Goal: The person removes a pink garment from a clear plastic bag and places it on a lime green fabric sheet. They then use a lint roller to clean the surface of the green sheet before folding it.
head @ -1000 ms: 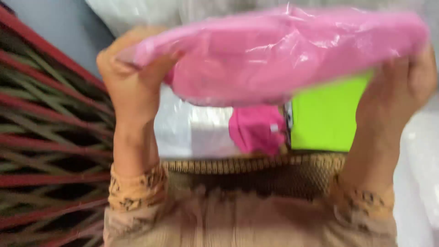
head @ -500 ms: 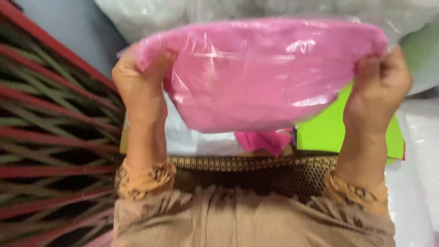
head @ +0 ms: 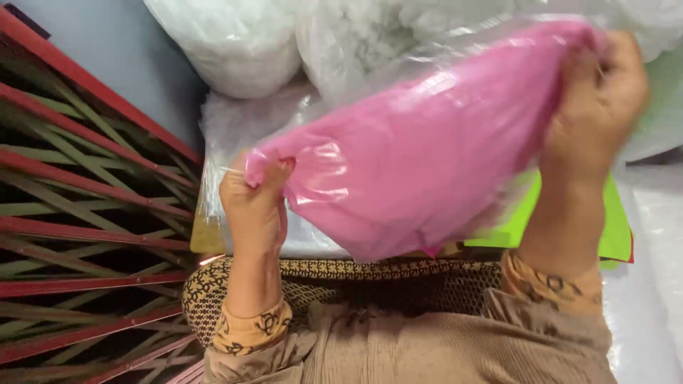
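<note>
Holding pink pack in clear bag (head: 427,163) tilted, left hand (head: 252,206) & right hand (head: 597,107) fingers pinching its corners; next needs firm grip, probably.

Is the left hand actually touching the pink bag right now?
Touching. The head view shows the left hand pinching the lower corner of the pink bag, fingers folded over the plastic, while the right hand grips the upper end.

Bag (head: 427,149) between hands, sacks (head: 299,43) behind (rack (head: 78,213) left).

Packing workroom: stuffed clear plastic sacks (head: 235,43), bagged goods.
</note>
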